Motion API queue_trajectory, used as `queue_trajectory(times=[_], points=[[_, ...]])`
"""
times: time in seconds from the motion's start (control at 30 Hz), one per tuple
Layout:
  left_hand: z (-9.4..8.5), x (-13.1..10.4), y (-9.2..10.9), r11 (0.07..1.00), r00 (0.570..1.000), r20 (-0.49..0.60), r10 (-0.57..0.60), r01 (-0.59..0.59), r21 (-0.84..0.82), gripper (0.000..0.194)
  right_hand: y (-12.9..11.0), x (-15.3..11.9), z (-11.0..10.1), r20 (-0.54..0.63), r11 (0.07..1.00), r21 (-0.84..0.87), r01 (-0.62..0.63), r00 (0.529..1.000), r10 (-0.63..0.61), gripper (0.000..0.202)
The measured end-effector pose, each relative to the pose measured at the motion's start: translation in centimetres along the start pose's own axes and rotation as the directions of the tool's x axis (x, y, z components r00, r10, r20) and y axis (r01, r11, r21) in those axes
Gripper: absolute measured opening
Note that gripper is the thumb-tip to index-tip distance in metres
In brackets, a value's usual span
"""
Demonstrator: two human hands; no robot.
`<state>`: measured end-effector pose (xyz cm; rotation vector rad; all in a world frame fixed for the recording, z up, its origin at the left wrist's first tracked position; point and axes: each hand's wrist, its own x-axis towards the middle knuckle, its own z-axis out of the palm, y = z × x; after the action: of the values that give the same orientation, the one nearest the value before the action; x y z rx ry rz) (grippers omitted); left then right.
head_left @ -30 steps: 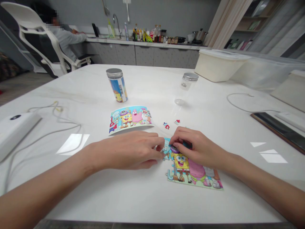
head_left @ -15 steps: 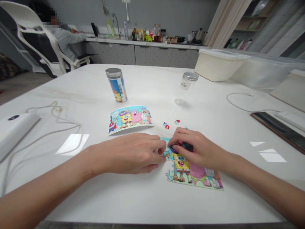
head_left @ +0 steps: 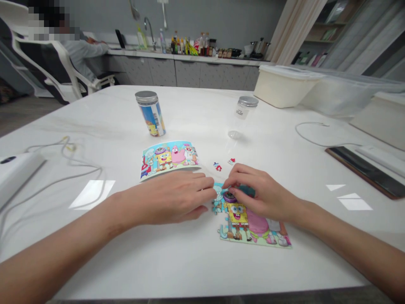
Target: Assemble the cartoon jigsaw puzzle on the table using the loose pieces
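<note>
A partly joined jigsaw puzzle (head_left: 238,215) with cartoon figures lies flat near the table's front, its left side uneven. My right hand (head_left: 259,192) is curled over its upper part, with thumb and index tips close together on the puzzle; the palm hides part of the picture. At the puzzle's upper left edge is my left hand (head_left: 185,196), its fingers loosely stretched and the fingertips by the light blue section. Whether they touch it I cannot tell. Two loose puzzle pieces (head_left: 217,166) (head_left: 232,161) lie beyond the hands. A curved picture card (head_left: 171,158) shows the same figures.
Behind the card stands a lidded jar (head_left: 151,114) with a cartoon label, and a clear jar (head_left: 243,116) is farther right. Pale storage boxes (head_left: 284,88), a dark phone-like slab (head_left: 363,171) and cables (head_left: 79,169) lie around. A person (head_left: 82,52) sits at the back left.
My left hand has drawn slightly back and up from the puzzle's left edge, so more of the light blue section shows. My right hand stays on the puzzle. The whole view has shifted a little.
</note>
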<state>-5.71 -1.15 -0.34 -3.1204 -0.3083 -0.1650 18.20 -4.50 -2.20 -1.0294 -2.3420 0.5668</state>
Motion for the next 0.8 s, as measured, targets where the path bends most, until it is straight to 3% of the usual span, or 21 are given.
queue_trajectory(times=[0.1, 0.5, 0.8], points=[[0.6, 0.0, -0.6, 0.996, 0.999, -0.036, -0.032, 0.035, 0.082, 0.010, 0.5, 0.2, -0.4, -0.079, 0.999, -0.036, 0.010, 0.997, -0.013, 0.019], [1.2, 0.2, -0.9, 0.998, 0.998, -0.034, -0.054, 0.055, 0.040, 0.016, 4.2, 1.1, -0.9, -0.360, 0.988, -0.074, -0.137, 0.927, 0.102, 0.015], [0.7, 0.1, -1.2, 0.992, 0.992, -0.054, -0.113, 0.116, 0.058, 0.024, 6.4, 0.9, -1.1, -0.413, 0.965, -0.128, -0.227, 0.897, 0.157, 0.016]])
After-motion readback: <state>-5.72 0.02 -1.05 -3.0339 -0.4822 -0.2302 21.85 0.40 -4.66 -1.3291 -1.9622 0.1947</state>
